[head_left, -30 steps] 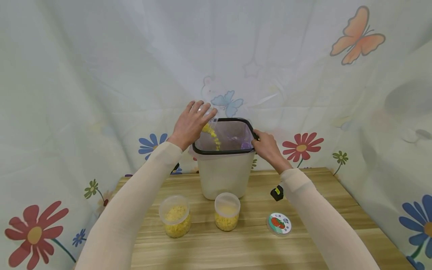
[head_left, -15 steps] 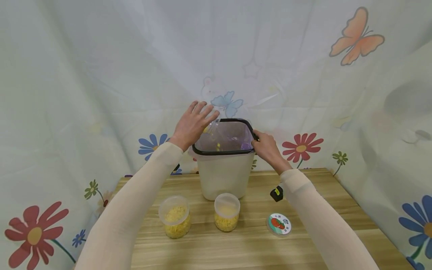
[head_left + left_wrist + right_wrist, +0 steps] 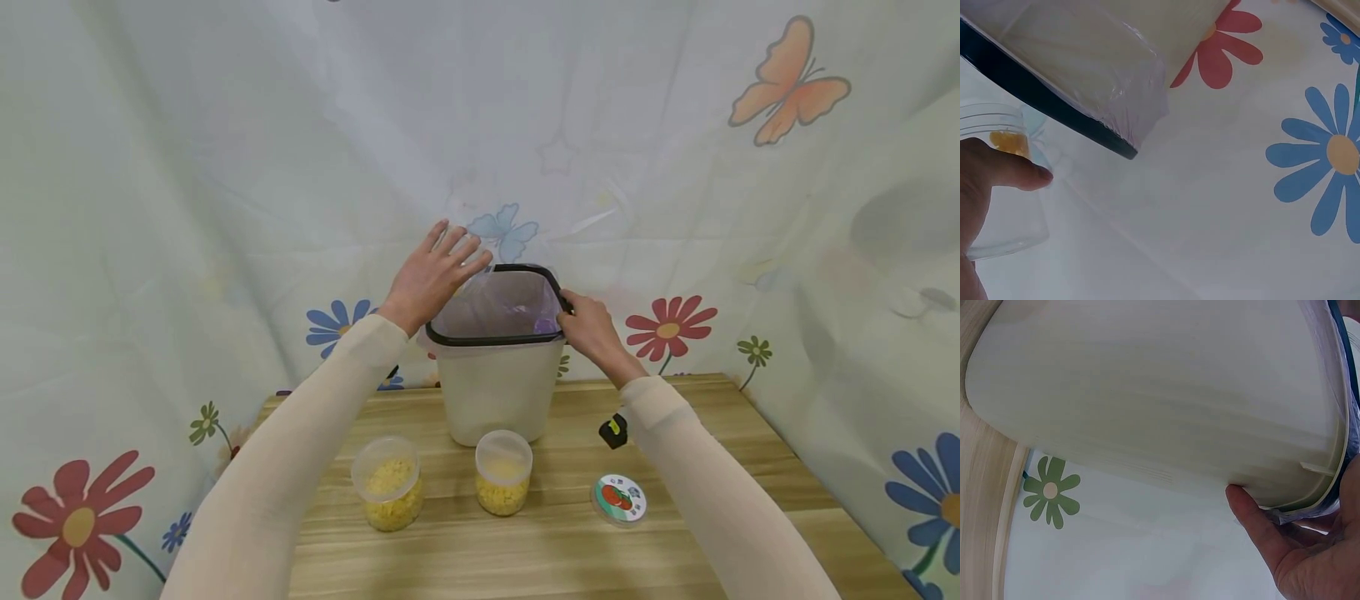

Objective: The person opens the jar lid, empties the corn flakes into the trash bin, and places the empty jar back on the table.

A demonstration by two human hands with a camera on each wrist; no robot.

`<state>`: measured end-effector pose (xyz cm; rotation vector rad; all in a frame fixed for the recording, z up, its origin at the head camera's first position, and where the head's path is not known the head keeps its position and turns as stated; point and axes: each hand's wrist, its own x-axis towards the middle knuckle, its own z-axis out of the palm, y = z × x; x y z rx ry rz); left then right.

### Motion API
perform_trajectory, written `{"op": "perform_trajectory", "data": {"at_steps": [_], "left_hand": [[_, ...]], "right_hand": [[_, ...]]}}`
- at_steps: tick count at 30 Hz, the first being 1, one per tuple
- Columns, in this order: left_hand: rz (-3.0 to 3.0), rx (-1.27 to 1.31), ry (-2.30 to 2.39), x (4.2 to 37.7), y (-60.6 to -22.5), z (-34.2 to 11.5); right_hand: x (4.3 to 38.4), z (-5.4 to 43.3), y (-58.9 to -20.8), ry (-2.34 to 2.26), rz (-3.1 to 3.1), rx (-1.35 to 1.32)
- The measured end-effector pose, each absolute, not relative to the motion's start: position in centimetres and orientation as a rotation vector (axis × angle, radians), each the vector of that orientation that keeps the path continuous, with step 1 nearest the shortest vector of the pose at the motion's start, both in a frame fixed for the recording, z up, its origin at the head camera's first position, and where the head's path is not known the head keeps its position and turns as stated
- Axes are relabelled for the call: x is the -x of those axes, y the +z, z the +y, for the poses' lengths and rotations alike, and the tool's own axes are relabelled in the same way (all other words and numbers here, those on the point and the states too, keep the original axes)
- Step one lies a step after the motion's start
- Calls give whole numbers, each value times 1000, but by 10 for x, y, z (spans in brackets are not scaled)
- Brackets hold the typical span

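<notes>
One clear jar (image 3: pixel 1013 219): at the left side of the bin (image 3: pixel 495 392), mostly hidden behind the left hand (image 3: pixel 427 279) in the head view; the left wrist view shows its see-through wall and ridged neck.
Yellow bits (image 3: pixel 1010 142): a second ago they streamed from the jar into the bin, then thinned to a few; none shows falling now. A small clump sits inside near the neck, so the emptying looks nearly finished, not quite complete.
Left hand's hold: thumb across the jar's wall, gripping it; the fingers, from above, look spread.
Right hand (image 3: pixel 587 327): grips the bin's dark rim (image 3: pixel 495 340), thumb against the outer wall.
Bin: pale, upright, lined with thin film (image 3: pixel 498 300), on the counter (image 3: pixel 450 567).
Nearer the person: a left tub (image 3: pixel 394 510) and a right tub (image 3: pixel 502 498), each partly filled with yellow pieces; a round printed disc (image 3: pixel 619 498) beyond.
</notes>
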<state>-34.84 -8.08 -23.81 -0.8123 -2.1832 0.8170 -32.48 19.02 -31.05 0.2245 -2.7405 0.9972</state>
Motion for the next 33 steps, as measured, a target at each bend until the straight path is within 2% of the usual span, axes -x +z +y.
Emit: {"op": "perform_trajectory", "data": {"at_steps": [33], "left_hand": [[-2105, 927, 1103, 343, -233, -72]], "right_hand": [[325, 185, -312, 1030, -2728, -219]]}}
